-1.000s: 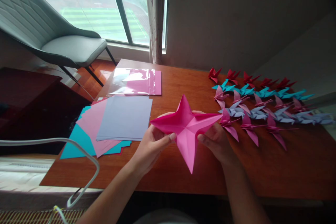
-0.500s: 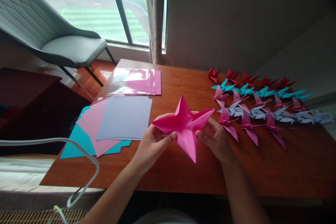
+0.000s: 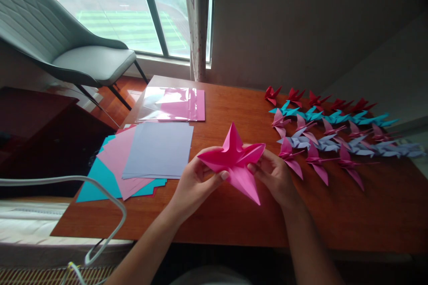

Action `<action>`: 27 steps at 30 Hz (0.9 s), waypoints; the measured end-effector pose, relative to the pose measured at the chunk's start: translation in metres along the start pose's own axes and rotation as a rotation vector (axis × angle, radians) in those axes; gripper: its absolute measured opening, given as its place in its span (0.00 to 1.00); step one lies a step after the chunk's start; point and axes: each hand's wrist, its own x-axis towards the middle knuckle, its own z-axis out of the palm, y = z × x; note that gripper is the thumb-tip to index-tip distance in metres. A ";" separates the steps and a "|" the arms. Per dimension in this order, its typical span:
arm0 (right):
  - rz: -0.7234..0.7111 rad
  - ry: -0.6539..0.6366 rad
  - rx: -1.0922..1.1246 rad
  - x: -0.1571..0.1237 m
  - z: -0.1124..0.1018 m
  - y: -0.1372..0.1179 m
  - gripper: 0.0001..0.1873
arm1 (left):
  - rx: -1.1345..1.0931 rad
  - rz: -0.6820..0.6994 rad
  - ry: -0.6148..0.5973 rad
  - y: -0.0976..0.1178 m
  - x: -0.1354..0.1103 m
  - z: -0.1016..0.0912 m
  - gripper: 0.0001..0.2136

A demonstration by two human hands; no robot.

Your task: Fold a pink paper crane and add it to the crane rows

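A bright pink sheet of origami paper (image 3: 236, 160), creased into a four-pointed star with a hollow middle, is held up over the near part of the table. My left hand (image 3: 200, 176) pinches its left side, thumb on the inner face and fingers behind. On the opposite side, my right hand (image 3: 270, 171) grips it the same way, thumb near the inner fold. The lowest point of the star hangs between my hands, tilted to the right. The fingers behind the paper are partly hidden.
Rows of folded paper cranes (image 3: 321, 162) in several colours stand at the right of the wooden table (image 3: 230, 231). Loose grey-blue sheets (image 3: 158, 149) overlap pink and turquoise ones at left, below a clear packet (image 3: 167, 104). A white cable (image 3: 122, 213) curves at lower left.
The star's left and right points have drawn closer together. Its lower point has swung to the right. Both hands keep hold of the paper.
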 end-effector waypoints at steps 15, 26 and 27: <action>0.061 -0.067 0.001 0.000 -0.007 0.001 0.24 | 0.167 0.090 0.002 0.000 0.000 -0.002 0.21; 0.059 -0.066 -0.006 -0.001 -0.007 0.003 0.21 | 0.343 0.148 -0.007 -0.004 0.001 -0.005 0.20; 0.057 -0.067 -0.012 -0.001 -0.007 0.002 0.20 | 0.352 0.149 -0.006 -0.003 0.001 -0.005 0.20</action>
